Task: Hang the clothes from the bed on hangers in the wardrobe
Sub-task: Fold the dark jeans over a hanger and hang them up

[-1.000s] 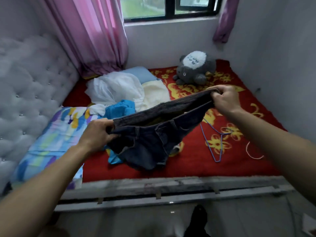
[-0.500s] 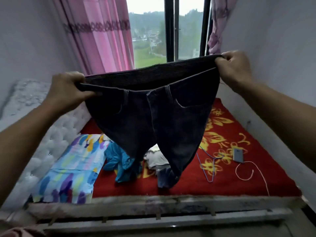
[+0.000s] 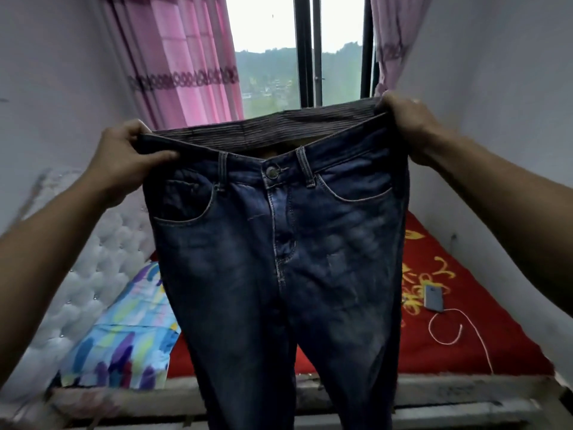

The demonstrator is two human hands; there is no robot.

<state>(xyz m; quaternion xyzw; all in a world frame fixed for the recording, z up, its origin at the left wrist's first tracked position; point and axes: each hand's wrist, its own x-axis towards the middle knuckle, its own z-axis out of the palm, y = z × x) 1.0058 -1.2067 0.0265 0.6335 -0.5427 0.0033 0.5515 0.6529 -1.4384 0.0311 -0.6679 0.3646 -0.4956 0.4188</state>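
A pair of dark blue jeans (image 3: 279,243) hangs in the air in front of the bed, stretched out flat by its waistband with the front side facing the camera. The button is done up, and both legs drop straight down past the lower edge of the view. The left hand (image 3: 124,156) pinches the left end of the waistband, thumb lying across the front of the denim and fingers curled behind it. The right hand (image 3: 406,122) grips the right end, fingers folded over the top of the band; this end sits a little higher than the other.

Behind the jeans lies a red bedspread (image 3: 465,346) with a yellow flower pattern. On it, to the right, rests a phone (image 3: 434,297), with a white cable (image 3: 446,330) looping just beside it and running toward the bed's near edge. To the left, a multicoloured pillow (image 3: 124,330) lies against a pale tufted headboard (image 3: 93,274). At the back, a pink curtain (image 3: 179,57) hangs left of a dark-framed window (image 3: 307,51) that looks onto green hills
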